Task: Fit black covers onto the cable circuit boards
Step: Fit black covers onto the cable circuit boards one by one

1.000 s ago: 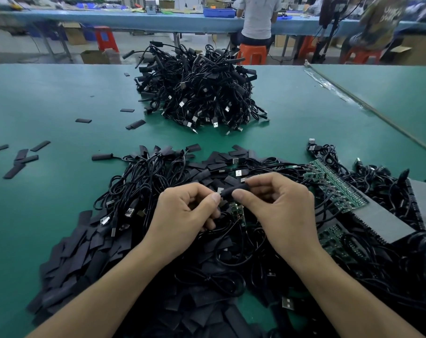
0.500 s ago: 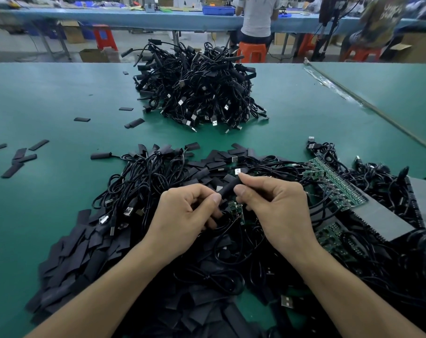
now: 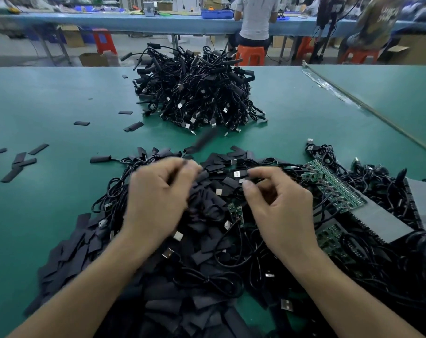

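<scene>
– between the left hand and the right hand, on the near tangle of cables, lay a small green circuit board, bare on its wire.
– and the black covers?
– heaped flat at the near left of that tangle and under it, touching the cables. a few loose covers lay apart on the desk, far to the left.
– what were the hands doing?
– the left hand was smeared with blur, fingers curled over the cables; i could not tell whether it gripped anything. the right hand hung just above the heap, fingers loosely curled, thumb near the forefinger, nothing pinched between them.
– anything beyond them?
– a dark covered end, also blurred, showed just past the tangle, between it and the far pile; whether it touched the desk i could not tell.
– more boards?
– a long strip of green boards lay to the right of the right hand, wired to cables, resting on a grey slab.
– and the far pile?
– black cables with covered ends and silver plugs, mounded well apart from the near heap, toward the desk's far edge.
– behind it?
– a person in a light top sat on an orange stool at a blue desk, back to the camera. a cardboard box stood on the floor to the left of them.
</scene>
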The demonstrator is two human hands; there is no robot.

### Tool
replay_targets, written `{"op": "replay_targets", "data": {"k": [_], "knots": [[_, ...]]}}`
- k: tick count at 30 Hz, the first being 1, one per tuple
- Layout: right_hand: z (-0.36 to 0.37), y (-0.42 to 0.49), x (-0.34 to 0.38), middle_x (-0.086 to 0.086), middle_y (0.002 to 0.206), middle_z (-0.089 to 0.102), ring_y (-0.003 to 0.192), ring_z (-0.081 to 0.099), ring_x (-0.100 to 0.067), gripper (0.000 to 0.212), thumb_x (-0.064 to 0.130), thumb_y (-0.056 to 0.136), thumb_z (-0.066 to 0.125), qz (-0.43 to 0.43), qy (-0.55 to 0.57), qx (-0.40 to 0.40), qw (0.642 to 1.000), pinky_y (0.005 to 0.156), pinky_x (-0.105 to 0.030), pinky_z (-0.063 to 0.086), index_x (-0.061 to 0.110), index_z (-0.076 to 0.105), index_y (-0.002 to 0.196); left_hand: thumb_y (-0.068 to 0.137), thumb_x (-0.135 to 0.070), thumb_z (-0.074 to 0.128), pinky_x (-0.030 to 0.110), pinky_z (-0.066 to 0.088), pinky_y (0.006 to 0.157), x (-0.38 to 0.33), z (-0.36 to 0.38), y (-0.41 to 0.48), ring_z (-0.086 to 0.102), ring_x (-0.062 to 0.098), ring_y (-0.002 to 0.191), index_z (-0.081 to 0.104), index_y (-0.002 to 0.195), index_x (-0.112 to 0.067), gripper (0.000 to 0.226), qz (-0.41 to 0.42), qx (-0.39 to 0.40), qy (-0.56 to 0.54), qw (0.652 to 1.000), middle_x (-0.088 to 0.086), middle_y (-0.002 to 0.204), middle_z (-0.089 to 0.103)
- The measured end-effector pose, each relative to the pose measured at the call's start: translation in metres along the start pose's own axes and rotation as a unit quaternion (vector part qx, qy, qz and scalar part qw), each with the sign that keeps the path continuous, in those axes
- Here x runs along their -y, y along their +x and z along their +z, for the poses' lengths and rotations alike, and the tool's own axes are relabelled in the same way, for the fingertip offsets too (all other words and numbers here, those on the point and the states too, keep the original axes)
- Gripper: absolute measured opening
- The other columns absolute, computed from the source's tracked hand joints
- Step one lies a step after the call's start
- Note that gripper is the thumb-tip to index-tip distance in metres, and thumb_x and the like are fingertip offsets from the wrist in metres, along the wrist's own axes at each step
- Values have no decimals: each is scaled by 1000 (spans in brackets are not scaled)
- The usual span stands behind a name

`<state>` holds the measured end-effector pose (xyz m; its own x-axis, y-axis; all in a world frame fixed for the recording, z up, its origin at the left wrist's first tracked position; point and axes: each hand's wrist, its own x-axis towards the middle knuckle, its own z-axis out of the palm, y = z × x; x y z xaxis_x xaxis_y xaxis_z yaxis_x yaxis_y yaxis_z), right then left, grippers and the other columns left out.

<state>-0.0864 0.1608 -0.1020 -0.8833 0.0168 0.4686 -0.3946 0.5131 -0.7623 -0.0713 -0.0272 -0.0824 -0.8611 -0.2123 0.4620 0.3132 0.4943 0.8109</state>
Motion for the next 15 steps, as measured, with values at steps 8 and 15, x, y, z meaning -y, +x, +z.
{"op": "replay_targets", "data": {"k": [8,15], "knots": [[-1,-5,4,15,75,59,84,47,-13,23,48,85,64,-53,-238,161,956,80,-34,45,33,74,99,99,-28,57,18,47,70,20,-38,28,62,20,71,72,116,-19,25,-101,-62,239,964,11,84,70],[5,-3,-2,22,71,59,69,60,-2,20,29,85,77,-18,-37,59,997,64,-13,48,30,72,104,89,-28,69,48,45,89,0,-29,14,41,32,108,47,144,-9,63,12,-36,443,896,16,126,45]]}}
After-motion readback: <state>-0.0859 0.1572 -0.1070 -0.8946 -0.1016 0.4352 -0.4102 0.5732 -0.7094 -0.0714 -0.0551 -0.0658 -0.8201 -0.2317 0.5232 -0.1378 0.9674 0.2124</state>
